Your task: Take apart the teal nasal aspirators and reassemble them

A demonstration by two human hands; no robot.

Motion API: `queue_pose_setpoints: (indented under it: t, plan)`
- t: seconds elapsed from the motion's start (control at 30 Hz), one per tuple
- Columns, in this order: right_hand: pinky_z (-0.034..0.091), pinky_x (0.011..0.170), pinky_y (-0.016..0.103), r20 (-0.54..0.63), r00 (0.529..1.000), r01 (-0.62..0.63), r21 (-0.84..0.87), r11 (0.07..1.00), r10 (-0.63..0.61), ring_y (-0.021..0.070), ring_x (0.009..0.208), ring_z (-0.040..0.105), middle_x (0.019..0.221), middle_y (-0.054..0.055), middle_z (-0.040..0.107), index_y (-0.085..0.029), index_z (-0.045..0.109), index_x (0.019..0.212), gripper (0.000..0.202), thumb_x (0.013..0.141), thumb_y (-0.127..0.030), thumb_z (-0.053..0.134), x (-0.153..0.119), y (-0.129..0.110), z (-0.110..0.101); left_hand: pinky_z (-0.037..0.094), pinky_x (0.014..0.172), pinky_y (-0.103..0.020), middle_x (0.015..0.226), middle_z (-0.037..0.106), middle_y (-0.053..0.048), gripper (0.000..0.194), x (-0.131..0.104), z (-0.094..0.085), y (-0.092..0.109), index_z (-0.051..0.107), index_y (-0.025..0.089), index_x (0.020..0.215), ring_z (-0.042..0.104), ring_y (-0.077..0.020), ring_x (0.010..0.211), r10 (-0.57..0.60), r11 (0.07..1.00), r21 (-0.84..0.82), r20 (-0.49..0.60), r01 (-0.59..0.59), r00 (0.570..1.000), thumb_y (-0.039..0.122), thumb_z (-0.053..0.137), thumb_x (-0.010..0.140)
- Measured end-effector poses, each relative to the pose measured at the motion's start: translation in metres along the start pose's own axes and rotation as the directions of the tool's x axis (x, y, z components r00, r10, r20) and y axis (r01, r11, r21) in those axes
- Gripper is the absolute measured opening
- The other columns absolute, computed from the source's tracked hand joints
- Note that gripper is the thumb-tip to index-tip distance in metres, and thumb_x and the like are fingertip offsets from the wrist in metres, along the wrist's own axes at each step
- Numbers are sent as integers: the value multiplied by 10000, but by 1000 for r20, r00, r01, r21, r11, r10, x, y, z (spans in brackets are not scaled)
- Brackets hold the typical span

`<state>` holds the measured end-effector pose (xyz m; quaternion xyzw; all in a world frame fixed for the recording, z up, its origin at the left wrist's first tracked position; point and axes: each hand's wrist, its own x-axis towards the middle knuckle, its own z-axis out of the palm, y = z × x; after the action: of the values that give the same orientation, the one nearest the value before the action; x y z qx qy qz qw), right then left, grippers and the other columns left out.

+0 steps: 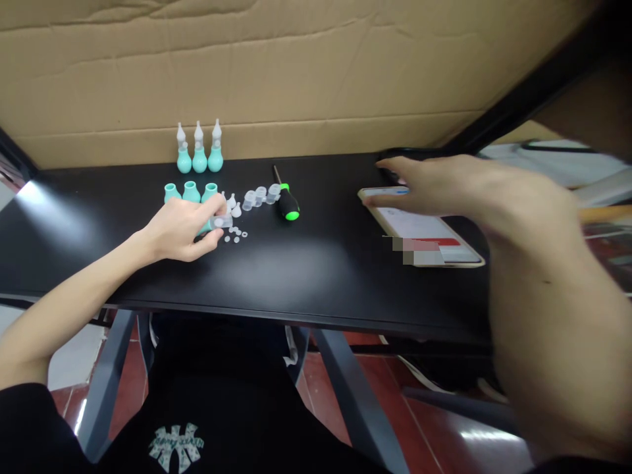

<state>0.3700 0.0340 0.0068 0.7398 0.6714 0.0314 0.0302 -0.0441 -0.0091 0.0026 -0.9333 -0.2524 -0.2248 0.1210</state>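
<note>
My left hand (pixel 184 227) is closed around a teal bulb with a clear cap (pixel 223 221), lying on its side. Just behind it stand three open teal bulbs (pixel 191 192). Small white tips (pixel 236 210) and tiny rings (pixel 237 232) lie right beside its fingers. Clear cylindrical parts (pixel 260 196) sit in a row near a black and green screwdriver (pixel 288 203). My right hand (pixel 429 187) reaches over a phone (pixel 422 230) with fingers spread, the lower fingertip at the phone's upper left edge. Whether it touches the screen is unclear.
Three assembled teal bulbs with clear nozzles (pixel 199 158) stand at the back of the black table (pixel 296 283), before a cardboard wall (pixel 296 79). A dark object (pixel 390 172) lies partly under my right fingers. A black frame bar rises at the right.
</note>
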Motion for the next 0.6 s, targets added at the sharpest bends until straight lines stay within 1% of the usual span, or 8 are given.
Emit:
queue_pose_setpoints:
  t: [0.07,0.13,0.17,0.27,0.3,0.33,0.47,0.6]
  plan:
    - [494,798,432,-97,995,8,72,997,-1,363,1138,782,1304,231,799,-119,683,1505,584,1085,-524,667,-15,-15,-15,265,518,-297,618,615,2,188,1,1,3,603,172,1086,463,-160,440,-1,1000,6,-18,1,1000,302,504,993]
    - [531,862,422,-240,955,233,236,943,-176,305,1038,801,1124,190,839,-118,763,1349,399,1091,-409,671,-30,-33,-25,268,509,-298,670,668,-28,200,2,2,7,618,162,1112,523,-174,467,18,999,49,-22,-17,1000,292,500,1016]
    - [557,870,403,-305,898,411,318,855,-318,269,963,806,1040,158,845,-140,781,1312,358,1089,-399,677,-36,-43,-28,273,508,-297,707,699,-48,210,3,2,9,629,158,1123,569,-187,497,36,996,78,-12,-35,999,292,495,1032]
    - [620,829,366,-468,538,841,354,410,-701,222,862,800,1066,87,848,-231,750,1399,393,1101,-469,659,-58,-79,-25,322,509,-297,820,759,-79,234,4,4,14,649,154,1120,694,-218,617,114,980,163,16,-115,993,278,455,1075]
    - [632,848,373,-500,437,898,290,331,-748,230,906,803,1142,94,840,-238,708,1456,424,1117,-482,637,-65,-91,-21,345,507,-303,835,763,-77,241,4,4,15,650,153,1102,715,-218,642,143,973,182,11,-143,990,275,442,1088]
    - [636,863,386,-532,385,923,213,321,-754,249,952,800,1172,112,825,-217,673,1481,454,1126,-495,623,-72,-103,-17,371,505,-311,835,759,-71,250,4,4,15,648,154,1080,723,-213,654,173,966,196,1,-169,985,279,432,1101]
    - [552,691,341,-598,323,911,-13,412,-734,245,816,726,985,122,772,-154,709,1164,290,1157,-396,548,-88,-137,-1,413,499,-309,748,708,-37,358,1,8,15,622,172,970,687,-171,604,236,949,225,-34,-222,971,370,396,1165]
    - [508,674,303,-654,254,934,-25,356,-712,197,750,664,902,89,724,-156,706,1073,315,1184,-346,480,-81,-140,9,405,489,-295,707,683,-30,426,0,13,18,609,173,931,650,-156,558,205,957,230,-97,-178,974,407,364,1189]
